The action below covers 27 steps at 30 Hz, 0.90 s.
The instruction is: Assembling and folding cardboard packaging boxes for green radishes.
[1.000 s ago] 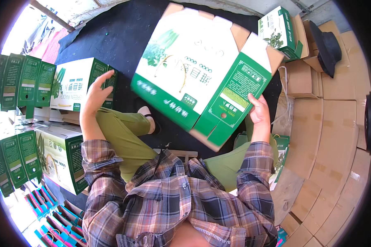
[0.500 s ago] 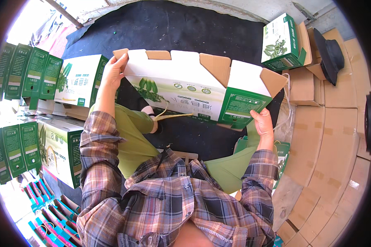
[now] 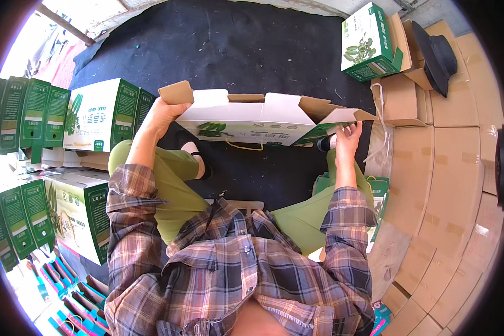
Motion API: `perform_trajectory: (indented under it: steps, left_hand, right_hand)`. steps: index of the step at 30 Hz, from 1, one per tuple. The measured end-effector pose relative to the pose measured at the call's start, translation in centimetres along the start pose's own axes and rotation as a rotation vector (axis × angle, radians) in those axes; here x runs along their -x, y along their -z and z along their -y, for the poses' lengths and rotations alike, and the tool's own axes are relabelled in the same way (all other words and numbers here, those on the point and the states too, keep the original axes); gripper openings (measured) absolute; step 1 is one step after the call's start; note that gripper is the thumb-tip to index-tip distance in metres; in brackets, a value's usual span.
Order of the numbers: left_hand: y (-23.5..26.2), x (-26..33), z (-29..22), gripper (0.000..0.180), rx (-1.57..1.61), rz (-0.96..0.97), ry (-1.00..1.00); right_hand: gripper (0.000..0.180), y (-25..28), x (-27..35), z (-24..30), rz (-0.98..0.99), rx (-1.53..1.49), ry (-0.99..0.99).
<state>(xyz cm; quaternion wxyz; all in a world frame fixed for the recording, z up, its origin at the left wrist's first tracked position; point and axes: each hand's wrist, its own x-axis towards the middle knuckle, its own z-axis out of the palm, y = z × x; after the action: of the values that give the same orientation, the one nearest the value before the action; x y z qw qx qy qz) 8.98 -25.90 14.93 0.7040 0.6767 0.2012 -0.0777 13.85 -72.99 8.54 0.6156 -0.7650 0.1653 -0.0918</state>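
Observation:
Between my hands is a white and green cardboard box (image 3: 246, 133), printed with green vegetables, its top flaps standing up and a gap showing among them at the right. A yellow cord handle (image 3: 244, 147) hangs from its near side. My left hand (image 3: 167, 115) grips the left end, thumb over the edge below a brown flap. At the right end, the fingers of my right hand (image 3: 347, 140) pinch the green side panel near its top corner. The box is held above the dark floor, in front of my knees.
Finished-looking green and white boxes (image 3: 98, 120) stand in rows at the left. Teal and pink cartons (image 3: 73, 302) lie at lower left. Brown cardboard (image 3: 411, 185) covers the right, where a black hat (image 3: 439, 59) rests beside another printed box (image 3: 369, 42). Black sheeting (image 3: 235, 45) lies ahead.
The box has tipped, so less of its printed front shows and its right end has opened up more. My right hand has risen along the side panel; my left hand has shifted slightly down.

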Motion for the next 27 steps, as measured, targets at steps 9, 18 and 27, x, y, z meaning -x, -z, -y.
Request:
perform_trajectory:
  steps: [9, 18, 27]
  left_hand:
    - [-0.7, 1.9, -1.2, 0.029, -0.253, 0.093, -0.187]
    - [-1.5, 2.8, -1.3, 0.034, -0.300, 0.118, -0.308]
    - [-5.8, 6.5, -6.7, 0.056, -1.199, -0.217, -1.083]
  right_hand:
    - [0.112, -4.4, 3.1, 5.5, -0.064, 0.343, 0.458]
    - [0.092, -6.1, 1.8, 5.5, -0.141, 0.494, 0.431]
    - [0.088, -7.4, 3.2, 5.7, -0.200, 0.462, 0.466]
